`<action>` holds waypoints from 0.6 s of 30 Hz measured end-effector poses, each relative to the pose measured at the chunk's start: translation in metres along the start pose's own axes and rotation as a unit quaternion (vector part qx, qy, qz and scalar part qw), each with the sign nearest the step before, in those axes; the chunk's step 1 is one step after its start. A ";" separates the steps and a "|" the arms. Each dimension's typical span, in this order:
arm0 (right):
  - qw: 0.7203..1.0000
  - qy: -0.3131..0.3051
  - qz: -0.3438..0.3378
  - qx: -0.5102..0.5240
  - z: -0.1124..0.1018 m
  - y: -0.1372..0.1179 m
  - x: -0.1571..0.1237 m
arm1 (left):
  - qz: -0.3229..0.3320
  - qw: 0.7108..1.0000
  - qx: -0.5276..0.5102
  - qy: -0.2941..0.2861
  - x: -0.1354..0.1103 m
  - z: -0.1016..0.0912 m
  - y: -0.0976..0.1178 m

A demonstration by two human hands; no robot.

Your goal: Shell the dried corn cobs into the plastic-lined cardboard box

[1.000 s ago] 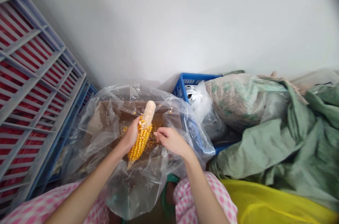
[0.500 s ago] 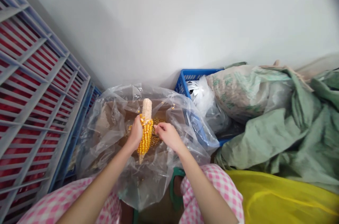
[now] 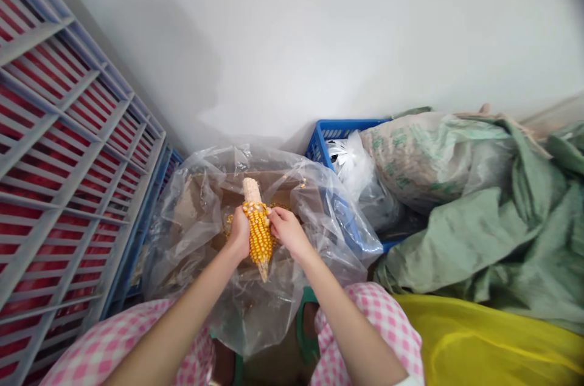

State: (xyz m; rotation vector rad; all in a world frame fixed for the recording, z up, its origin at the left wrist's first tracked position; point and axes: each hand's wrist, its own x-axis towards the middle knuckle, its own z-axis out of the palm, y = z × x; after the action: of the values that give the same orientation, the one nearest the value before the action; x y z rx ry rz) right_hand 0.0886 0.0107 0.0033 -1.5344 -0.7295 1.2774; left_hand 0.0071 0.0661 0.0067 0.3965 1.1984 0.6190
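A corn cob [image 3: 258,230] stands nearly upright between my hands, its top bare and pale, its lower part still covered in yellow kernels. My left hand [image 3: 239,232] is wrapped round its left side. My right hand [image 3: 283,229] presses on its right side with thumb and fingers closed on the kernels. Both hands hover over a cardboard box lined with a clear plastic bag [image 3: 196,216]. Loose kernels [image 3: 278,208] lie in the bottom of it, partly hidden by the cob.
Grey slatted crates [image 3: 68,161] with red contents stand at the left. A blue plastic basket [image 3: 337,130] holds bags behind the box. Green woven sacks [image 3: 479,216] pile up at the right, a yellow bag [image 3: 483,343] in front. My knees in pink checked cloth [image 3: 365,319] flank the box.
My right hand has moved in from beside the cob and closed on its right side. The cob has swung from a right-leaning tilt to nearly upright, shifting slightly right.
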 end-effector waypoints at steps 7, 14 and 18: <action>0.984 0.024 -0.049 -0.169 -0.021 -0.013 0.006 | 0.025 0.998 -0.048 0.012 0.004 0.001 0.005; 0.948 0.039 -0.114 -0.294 -0.033 -0.024 0.000 | 0.014 0.998 -0.060 -0.003 0.010 -0.005 0.011; 0.945 0.003 -0.111 -0.307 -0.035 -0.026 -0.001 | -0.022 0.998 -0.045 -0.043 0.005 -0.006 0.017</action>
State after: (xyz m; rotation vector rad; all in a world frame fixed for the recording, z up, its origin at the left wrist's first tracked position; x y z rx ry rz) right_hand 0.1249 0.0086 0.0271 -1.8709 -1.3469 0.9124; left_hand -0.0012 0.0821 0.0112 0.3172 1.0897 0.6088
